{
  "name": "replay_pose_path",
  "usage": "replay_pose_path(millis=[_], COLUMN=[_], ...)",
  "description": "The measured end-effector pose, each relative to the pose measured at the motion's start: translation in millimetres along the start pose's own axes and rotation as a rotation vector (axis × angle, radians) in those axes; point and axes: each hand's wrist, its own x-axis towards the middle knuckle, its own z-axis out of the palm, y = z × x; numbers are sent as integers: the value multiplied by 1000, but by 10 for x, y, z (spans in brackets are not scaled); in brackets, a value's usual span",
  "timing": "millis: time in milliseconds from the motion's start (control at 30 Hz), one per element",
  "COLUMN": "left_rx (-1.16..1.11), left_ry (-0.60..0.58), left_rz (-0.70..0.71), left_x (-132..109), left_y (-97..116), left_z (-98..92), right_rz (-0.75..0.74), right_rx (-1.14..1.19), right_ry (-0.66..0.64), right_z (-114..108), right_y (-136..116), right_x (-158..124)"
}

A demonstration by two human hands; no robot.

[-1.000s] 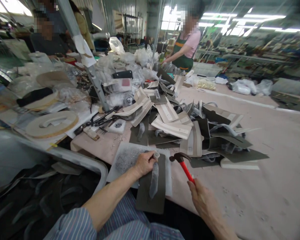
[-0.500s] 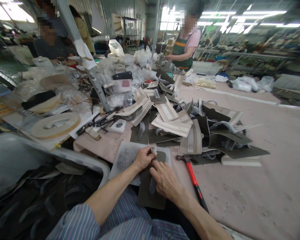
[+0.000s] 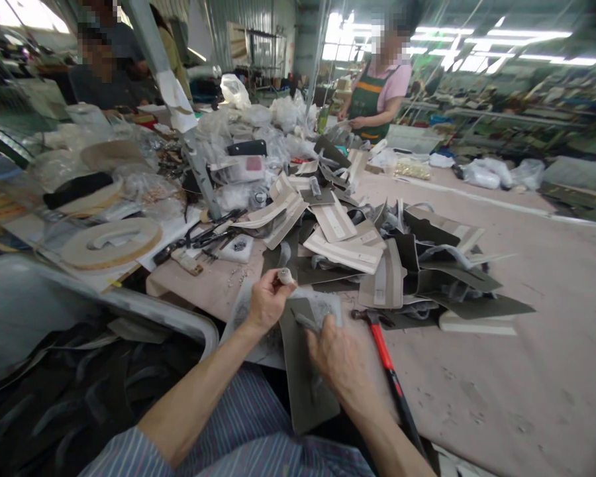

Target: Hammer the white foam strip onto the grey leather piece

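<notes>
My left hand (image 3: 267, 301) is closed around a short whitish cylinder (image 3: 287, 277) with a round end, held above the pale work slab (image 3: 241, 308). My right hand (image 3: 338, 361) is closed on the right side of a dark olive-grey flat panel (image 3: 298, 377), its fingers by a plastic-wrapped strap (image 3: 306, 323) on it. That panel is tilted, its upper part over the slab and its lower end over my lap. To the right of my right hand lies a claw hammer (image 3: 382, 344) with a red and black handle.
A heap of similar panels (image 3: 377, 255) fills the table's middle. Tape rolls (image 3: 112, 242), hand tools and plastic bags (image 3: 251, 119) lie left of it. A bin of dark pieces (image 3: 203, 331) stands at lower left beside a metal post (image 3: 198, 172). A co-worker (image 3: 377, 93) stands across the table.
My left hand has lifted the cylinder off the panel and moved left. The panel has tilted and shifted toward me, with my right hand now gripping its right side.
</notes>
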Motion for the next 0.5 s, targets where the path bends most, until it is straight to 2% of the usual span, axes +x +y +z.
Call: replay_pose_path(millis=[133, 233, 400, 500], left_rx=[20, 41, 35, 8], left_ry=[-97, -173, -231, -273], left_rz=[-87, -118, -160, -168], left_x=[-148, -189, -162, -160], left_y=[-399, -613, -716, -687], left_z=[116, 142, 105, 78], right_rz=[96, 149, 140, 125], right_rx=[116, 312, 744, 767], right_ry=[8, -5, -44, 25], right_z=[199, 321, 458, 493], right_y=[-103, -157, -165, -38], right_x=[-82, -148, -192, -207])
